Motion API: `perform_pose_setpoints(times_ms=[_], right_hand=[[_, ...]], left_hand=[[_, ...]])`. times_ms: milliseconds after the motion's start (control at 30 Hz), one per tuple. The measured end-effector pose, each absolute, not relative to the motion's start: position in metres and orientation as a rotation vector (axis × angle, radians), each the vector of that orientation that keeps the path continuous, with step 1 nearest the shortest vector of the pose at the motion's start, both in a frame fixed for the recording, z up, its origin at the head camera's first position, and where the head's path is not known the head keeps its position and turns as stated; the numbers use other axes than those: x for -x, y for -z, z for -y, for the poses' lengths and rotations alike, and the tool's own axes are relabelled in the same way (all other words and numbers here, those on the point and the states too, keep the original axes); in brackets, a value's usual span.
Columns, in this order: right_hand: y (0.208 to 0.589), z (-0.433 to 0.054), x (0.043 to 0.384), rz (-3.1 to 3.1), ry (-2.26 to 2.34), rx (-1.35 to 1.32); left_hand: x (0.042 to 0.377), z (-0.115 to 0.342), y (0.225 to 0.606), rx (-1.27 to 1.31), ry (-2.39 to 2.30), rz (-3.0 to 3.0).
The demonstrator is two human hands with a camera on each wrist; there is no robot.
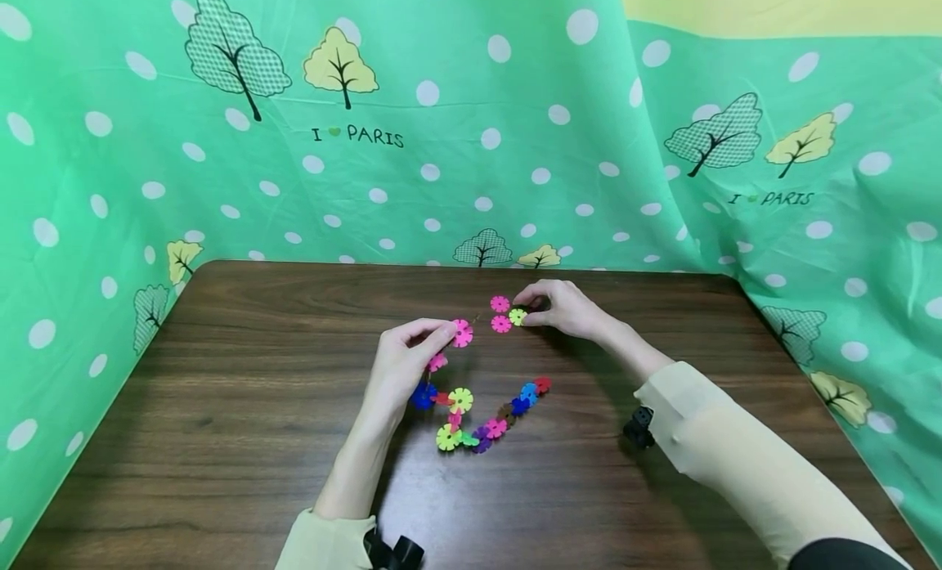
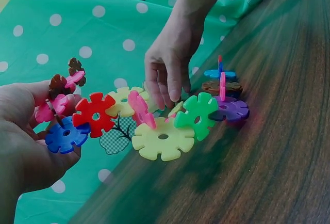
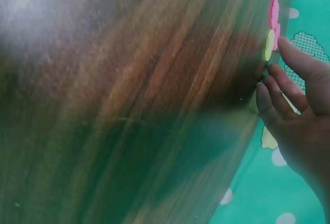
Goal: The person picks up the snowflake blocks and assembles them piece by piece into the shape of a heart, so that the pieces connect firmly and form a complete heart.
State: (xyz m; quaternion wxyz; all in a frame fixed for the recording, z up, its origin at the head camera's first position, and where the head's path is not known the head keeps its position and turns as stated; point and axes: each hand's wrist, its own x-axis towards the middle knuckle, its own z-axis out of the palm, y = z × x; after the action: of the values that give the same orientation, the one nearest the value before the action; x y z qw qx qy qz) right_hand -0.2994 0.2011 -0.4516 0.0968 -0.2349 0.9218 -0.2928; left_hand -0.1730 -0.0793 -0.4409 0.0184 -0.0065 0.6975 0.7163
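My left hand (image 1: 403, 361) holds one end of a chain of flower-shaped plastic discs, its fingers about a pink disc (image 1: 462, 334). The left wrist view shows brown and pink discs at this end, then a blue disc (image 2: 67, 135), a red disc (image 2: 95, 114) and a large pale yellow disc (image 2: 162, 139). From there the chain bends across the table to a red disc (image 1: 542, 385) at its far end. At the back, my right hand (image 1: 565, 310) reaches down with its fingertips right at a yellow-green disc (image 1: 518, 317), which lies against two pink discs (image 1: 500, 324).
The dark wood table (image 1: 257, 439) carries the loose discs near its back edge. A green dotted cloth (image 1: 456, 169) hangs behind and beside it. Black wrist cameras (image 1: 639, 428) sit at both sleeves.
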Motion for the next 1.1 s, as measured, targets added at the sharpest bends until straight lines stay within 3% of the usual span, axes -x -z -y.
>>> perform_pose_setpoints(times_ms=[400,1100], right_hand=[[0.456,-0.197,0.301,-2.788,0.756,0.783],[0.457,-0.197,0.301,-2.764,0.845,0.667]], left_hand=[[0.173,0.082,0.441,0.038,-2.212,-2.172],[0.178,0.102,0.435,0.101,-2.238,-2.150]])
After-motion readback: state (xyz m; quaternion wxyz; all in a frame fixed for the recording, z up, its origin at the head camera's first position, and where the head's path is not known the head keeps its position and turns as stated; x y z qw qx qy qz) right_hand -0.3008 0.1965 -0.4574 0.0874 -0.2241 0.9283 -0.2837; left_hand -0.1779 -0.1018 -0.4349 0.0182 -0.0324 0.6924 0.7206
